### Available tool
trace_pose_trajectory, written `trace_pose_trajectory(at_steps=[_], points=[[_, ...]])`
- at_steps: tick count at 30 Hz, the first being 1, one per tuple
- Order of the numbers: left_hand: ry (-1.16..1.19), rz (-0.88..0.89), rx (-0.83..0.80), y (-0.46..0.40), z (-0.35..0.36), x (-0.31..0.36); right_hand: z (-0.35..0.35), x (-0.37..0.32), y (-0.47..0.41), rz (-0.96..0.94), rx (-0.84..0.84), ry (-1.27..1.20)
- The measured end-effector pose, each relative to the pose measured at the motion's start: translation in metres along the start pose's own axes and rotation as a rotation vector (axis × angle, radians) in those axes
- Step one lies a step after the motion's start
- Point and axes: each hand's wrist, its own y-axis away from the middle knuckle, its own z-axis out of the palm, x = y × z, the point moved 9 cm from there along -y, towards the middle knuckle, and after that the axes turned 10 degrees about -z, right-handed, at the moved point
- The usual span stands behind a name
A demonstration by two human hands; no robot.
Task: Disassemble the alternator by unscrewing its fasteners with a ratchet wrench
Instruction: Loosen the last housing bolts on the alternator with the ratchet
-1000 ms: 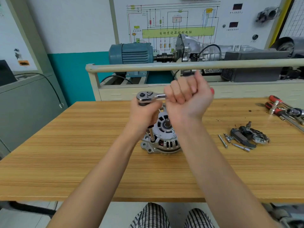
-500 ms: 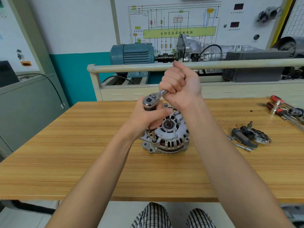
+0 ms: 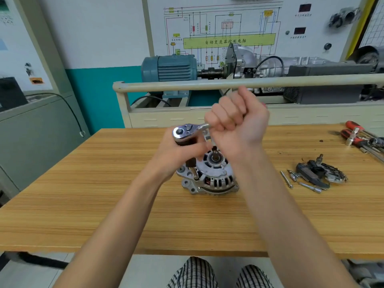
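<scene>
The silver alternator (image 3: 214,179) stands on the wooden table (image 3: 104,204), its shaft end facing up. A chrome ratchet wrench (image 3: 185,130) sits above its left side on a dark extension bar that reaches down to a fastener on the housing's left lug. My left hand (image 3: 182,151) grips the extension just below the ratchet head. My right hand (image 3: 236,123) is a fist wrapped round the ratchet handle, which is hidden inside it. My right forearm covers part of the alternator's right side.
Removed bolts (image 3: 287,179) and dark alternator parts (image 3: 320,173) lie on the table to the right. Red-handled tools (image 3: 361,136) lie at the far right edge. Behind the table, a rail (image 3: 207,85) fronts a bench with a blue motor (image 3: 170,67).
My right hand swung the ratchet handle away and to the left, then back toward the right. My left hand stayed on the extension; the alternator stayed put.
</scene>
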Motion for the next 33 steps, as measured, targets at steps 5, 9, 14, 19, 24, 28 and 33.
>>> trace_pose_trajectory(at_steps=[5, 9, 14, 19, 24, 28, 33], points=[[0.159, -0.097, -0.166, -0.014, 0.021, -0.002, -0.006, 0.024, -0.029, 0.324, 0.103, -0.144], [0.239, -0.107, 0.199, -0.018, -0.005, -0.015, -0.010, 0.000, -0.011, -0.015, 0.085, -0.113], [0.168, -0.058, 0.572, -0.002, -0.017, -0.014, 0.011, -0.017, 0.044, -0.484, -0.140, 0.040], [-0.026, -0.001, 0.115, -0.006, -0.005, -0.002, -0.002, -0.003, -0.007, -0.020, 0.017, -0.029], [0.159, -0.123, -0.145, -0.012, 0.017, -0.008, -0.001, 0.024, -0.031, 0.327, 0.058, -0.116], [0.253, -0.151, 0.278, -0.015, -0.008, -0.019, -0.007, -0.001, -0.009, -0.054, 0.052, -0.064], [0.207, -0.049, 0.654, 0.006, -0.020, -0.015, 0.015, -0.012, 0.047, -0.492, -0.181, 0.058]])
